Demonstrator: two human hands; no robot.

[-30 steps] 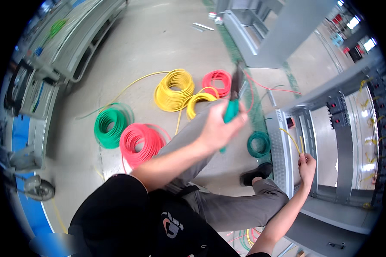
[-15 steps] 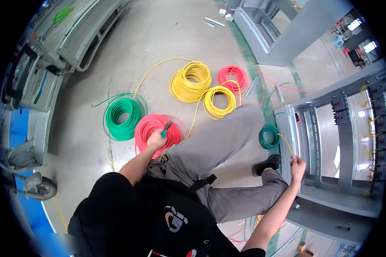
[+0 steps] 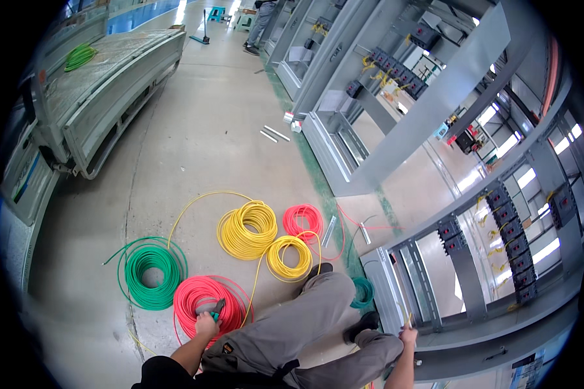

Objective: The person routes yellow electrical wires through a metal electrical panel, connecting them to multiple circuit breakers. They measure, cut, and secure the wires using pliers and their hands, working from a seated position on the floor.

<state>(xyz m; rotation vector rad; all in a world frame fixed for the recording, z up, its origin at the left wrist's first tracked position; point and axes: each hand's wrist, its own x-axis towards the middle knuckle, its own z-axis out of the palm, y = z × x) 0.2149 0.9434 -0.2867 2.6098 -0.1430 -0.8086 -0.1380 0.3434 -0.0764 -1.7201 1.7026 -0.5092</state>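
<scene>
My left hand [image 3: 206, 324] is closed around pliers [image 3: 219, 307] with dark jaws and green handles. It is over a large red wire coil [image 3: 194, 301] on the floor, beside my bent leg. Low on the right, my right hand [image 3: 407, 334] pinches a thin yellow wire [image 3: 409, 318] next to the lower frame of a grey metal cabinet [image 3: 386, 285]. A dark green wire coil [image 3: 363, 293] lies between my shoe and that cabinet.
A green coil [image 3: 133, 275], two yellow coils [image 3: 230, 233] [image 3: 272, 259] and a smaller red coil [image 3: 293, 223] lie ahead. Metal strips [image 3: 329, 232] rest near another cabinet [image 3: 328, 165]. A flatbed cart [image 3: 123, 78] stands left. Far off, a person [image 3: 259, 29] stands by the cabinets.
The view has tilted upward, so the coils and my hands appear lower and more distant cabinets show. Both hands keep their holds on the pliers and the yellow wire.
</scene>
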